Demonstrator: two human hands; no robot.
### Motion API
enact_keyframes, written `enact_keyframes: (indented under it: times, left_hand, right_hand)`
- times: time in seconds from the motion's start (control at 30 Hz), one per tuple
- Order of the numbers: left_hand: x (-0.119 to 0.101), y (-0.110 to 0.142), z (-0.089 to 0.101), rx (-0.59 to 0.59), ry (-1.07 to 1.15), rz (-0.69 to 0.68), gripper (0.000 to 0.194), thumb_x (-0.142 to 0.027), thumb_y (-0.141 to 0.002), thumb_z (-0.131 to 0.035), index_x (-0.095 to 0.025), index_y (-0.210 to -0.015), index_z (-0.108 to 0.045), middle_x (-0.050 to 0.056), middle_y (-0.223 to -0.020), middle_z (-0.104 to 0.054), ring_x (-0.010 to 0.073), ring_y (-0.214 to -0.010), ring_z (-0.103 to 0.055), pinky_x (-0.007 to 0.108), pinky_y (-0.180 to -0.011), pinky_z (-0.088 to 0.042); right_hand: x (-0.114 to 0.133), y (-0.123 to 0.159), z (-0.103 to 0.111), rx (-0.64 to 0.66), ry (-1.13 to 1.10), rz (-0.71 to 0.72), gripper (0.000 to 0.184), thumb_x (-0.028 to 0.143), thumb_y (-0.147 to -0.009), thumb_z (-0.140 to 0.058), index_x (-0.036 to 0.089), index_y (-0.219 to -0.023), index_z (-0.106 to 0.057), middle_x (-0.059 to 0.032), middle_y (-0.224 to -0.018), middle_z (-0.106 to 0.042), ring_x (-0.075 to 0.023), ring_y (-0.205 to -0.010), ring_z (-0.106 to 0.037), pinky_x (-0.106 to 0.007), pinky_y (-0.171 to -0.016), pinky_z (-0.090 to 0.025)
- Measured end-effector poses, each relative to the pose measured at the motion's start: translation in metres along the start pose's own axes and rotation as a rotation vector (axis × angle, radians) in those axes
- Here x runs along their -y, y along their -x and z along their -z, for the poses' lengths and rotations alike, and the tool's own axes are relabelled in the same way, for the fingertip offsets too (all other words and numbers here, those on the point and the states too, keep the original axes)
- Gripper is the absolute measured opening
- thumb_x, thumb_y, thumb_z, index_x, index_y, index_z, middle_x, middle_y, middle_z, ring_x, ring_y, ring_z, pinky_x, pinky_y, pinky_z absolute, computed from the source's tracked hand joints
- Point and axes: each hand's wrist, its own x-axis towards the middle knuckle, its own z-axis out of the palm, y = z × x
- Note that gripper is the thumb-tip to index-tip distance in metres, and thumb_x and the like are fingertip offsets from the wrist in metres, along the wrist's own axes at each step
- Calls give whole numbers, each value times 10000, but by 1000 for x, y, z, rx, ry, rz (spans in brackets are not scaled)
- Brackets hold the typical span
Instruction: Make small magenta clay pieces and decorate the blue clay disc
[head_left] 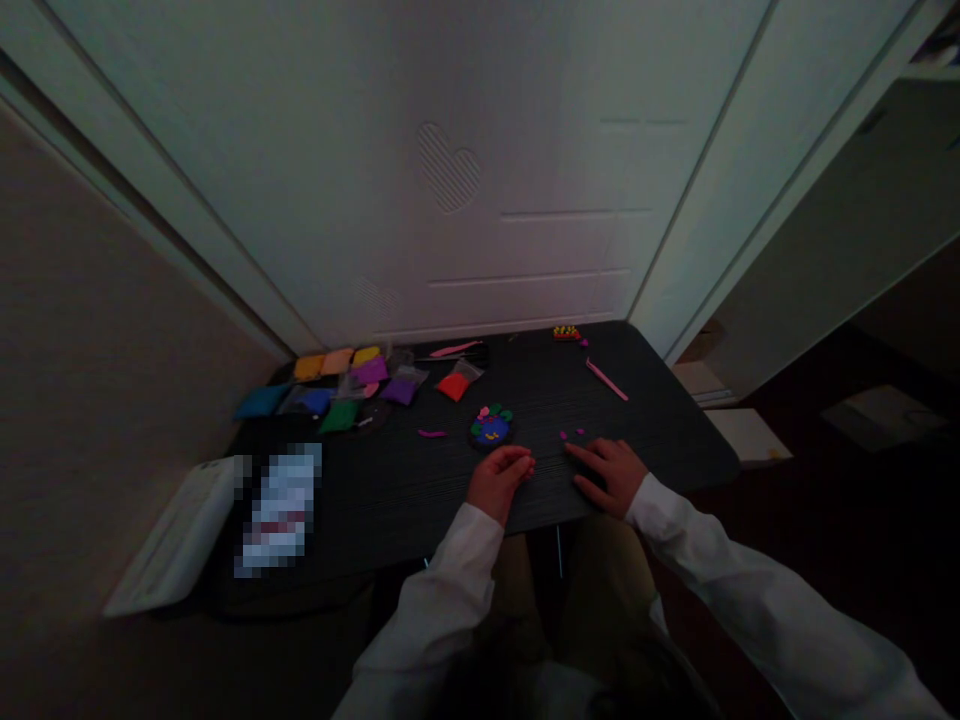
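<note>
The left hand [499, 482] rests at the near edge of the dark wood-grain table [660, 425], fingers loosely curled and holding nothing visible; the right hand [607, 477] lies spread on the tabletop, forefinger extended just short of small magenta clay bits [570, 434]. Just ahead of the left hand sits a round blue clay disc [491, 430] with green and pink pieces, probably light and soft: lift it by its rim. A pink plastic modelling tool [606, 379] lies toward the upper right, and packets of coloured clay [400, 391] toward the upper left.
</note>
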Motion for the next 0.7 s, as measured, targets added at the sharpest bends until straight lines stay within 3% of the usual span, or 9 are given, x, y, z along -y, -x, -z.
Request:
enact_keyframes:
  times: [0.3, 0.7]
  left_hand:
    - [-1, 0, -2, -27, -31, 12, 138, -158, -571, -587, -136, -701, -547, -6, -613, -567, 65, -580, -510, 199, -583, -390]
    - [0, 0, -2, -9, -28, 2, 171, -184, -549, -600, -131, -704, -549, 4, -617, -570, 72, -573, -513, 212, -584, -391]
  right_hand:
    - [5, -1, 15, 61, -49, -22, 455, 399, -737, -327, 208, -1150, -329, -73, -899, -471, -170, -796, -424, -307, -671, -281]
    - [0, 1, -1, 22, -26, -22, 458, 404, -723, -351, 219, -1143, -338, -67, -904, -471, -166, -784, -429, -301, -666, -279]
